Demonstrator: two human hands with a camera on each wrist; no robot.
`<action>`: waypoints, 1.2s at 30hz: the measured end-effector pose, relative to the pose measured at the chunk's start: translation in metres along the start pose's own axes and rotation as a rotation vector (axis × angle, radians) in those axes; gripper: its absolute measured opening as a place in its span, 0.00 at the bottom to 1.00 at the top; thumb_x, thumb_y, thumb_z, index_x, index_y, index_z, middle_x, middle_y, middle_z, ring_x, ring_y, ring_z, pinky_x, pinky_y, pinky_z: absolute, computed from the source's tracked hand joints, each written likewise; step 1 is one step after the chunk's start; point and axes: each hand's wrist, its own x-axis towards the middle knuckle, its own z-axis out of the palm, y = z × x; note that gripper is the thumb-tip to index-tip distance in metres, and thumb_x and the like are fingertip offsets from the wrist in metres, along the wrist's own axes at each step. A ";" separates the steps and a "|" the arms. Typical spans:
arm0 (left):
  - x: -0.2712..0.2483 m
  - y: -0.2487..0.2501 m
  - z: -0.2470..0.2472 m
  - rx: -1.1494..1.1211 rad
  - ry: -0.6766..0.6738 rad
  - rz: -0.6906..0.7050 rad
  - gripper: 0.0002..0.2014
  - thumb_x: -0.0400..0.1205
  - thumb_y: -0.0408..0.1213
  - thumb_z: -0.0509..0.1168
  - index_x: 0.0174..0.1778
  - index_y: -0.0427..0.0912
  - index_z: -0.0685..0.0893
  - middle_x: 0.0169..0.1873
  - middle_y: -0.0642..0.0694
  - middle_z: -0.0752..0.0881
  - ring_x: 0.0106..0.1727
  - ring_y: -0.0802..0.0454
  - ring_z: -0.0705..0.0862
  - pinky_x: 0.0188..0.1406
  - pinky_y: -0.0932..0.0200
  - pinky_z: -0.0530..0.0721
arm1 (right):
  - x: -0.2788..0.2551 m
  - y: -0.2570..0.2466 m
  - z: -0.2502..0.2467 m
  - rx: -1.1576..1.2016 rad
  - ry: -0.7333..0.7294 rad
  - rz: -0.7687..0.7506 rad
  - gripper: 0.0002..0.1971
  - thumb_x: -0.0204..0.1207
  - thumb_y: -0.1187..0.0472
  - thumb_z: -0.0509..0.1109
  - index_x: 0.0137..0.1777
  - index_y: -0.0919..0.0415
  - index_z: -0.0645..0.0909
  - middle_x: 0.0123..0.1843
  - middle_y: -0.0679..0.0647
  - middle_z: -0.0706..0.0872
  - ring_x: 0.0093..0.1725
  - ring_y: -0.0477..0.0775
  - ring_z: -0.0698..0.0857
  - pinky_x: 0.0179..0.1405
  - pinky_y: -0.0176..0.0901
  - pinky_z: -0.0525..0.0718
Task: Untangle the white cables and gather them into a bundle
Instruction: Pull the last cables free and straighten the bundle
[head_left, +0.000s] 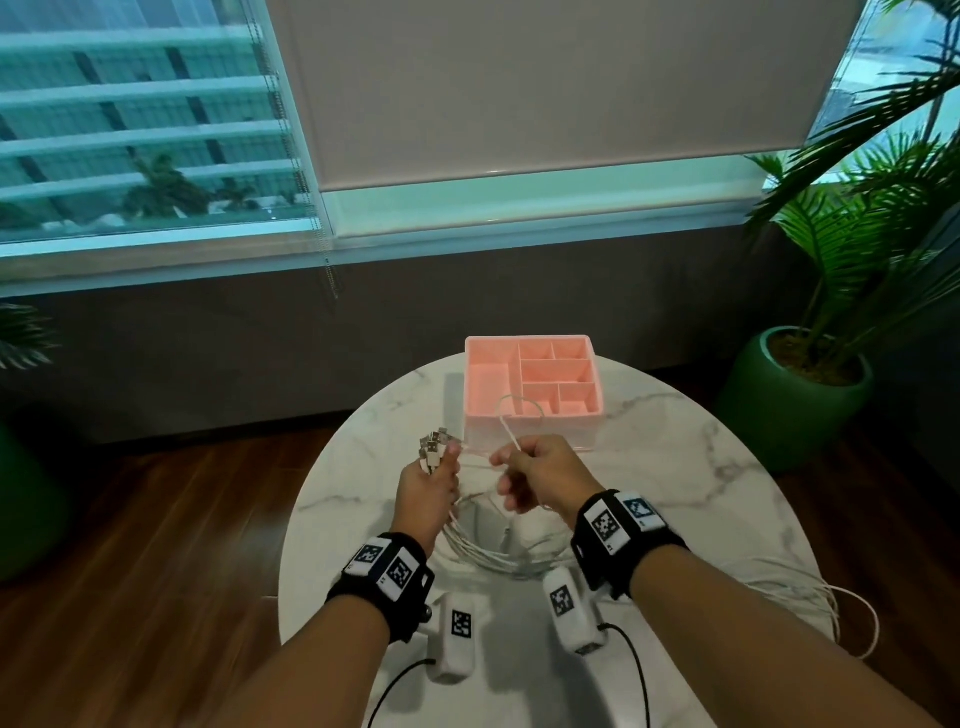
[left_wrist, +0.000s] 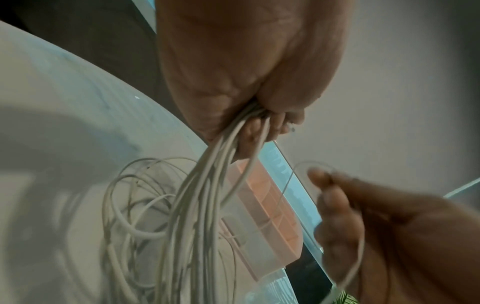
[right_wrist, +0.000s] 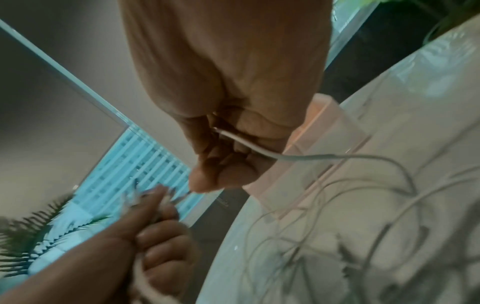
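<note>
Above the round marble table (head_left: 675, 467), my left hand (head_left: 428, 480) grips several white cables (head_left: 488, 556) near their plug ends (head_left: 434, 444), which fan out above the fist. In the left wrist view the cables (left_wrist: 202, 195) stream down out of the left hand (left_wrist: 259, 121) into loose coils on the table. My right hand (head_left: 530, 478), close beside the left, pinches one thin white cable (head_left: 506, 421) that loops up in front of the pink box. The right wrist view shows that cable (right_wrist: 259, 147) running through the curled right hand (right_wrist: 228, 152).
A pink divided organiser box (head_left: 535, 387) stands at the table's far side, just behind the hands. More white cable (head_left: 810, 597) trails over the table's right edge. A potted palm (head_left: 810, 374) stands on the floor to the right; a window wall lies ahead.
</note>
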 end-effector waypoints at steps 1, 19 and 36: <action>0.001 -0.001 -0.001 -0.031 0.003 -0.019 0.19 0.86 0.52 0.67 0.34 0.43 0.76 0.21 0.51 0.70 0.23 0.53 0.69 0.24 0.60 0.70 | 0.002 0.004 -0.010 -0.049 0.056 -0.006 0.12 0.87 0.62 0.63 0.48 0.68 0.86 0.28 0.60 0.83 0.22 0.55 0.80 0.23 0.41 0.79; 0.008 -0.001 -0.011 -0.176 0.117 -0.164 0.22 0.87 0.57 0.63 0.33 0.46 0.69 0.20 0.53 0.66 0.18 0.57 0.62 0.15 0.65 0.58 | -0.020 0.011 -0.225 0.054 1.086 0.099 0.16 0.82 0.52 0.60 0.45 0.59 0.86 0.39 0.60 0.83 0.31 0.59 0.79 0.33 0.52 0.84; 0.002 0.016 0.004 -0.196 0.040 -0.111 0.28 0.79 0.65 0.65 0.29 0.47 0.64 0.21 0.50 0.62 0.19 0.55 0.60 0.18 0.64 0.56 | -0.024 -0.082 -0.106 0.259 0.171 -0.290 0.01 0.84 0.68 0.67 0.50 0.65 0.79 0.43 0.63 0.88 0.39 0.63 0.90 0.48 0.57 0.92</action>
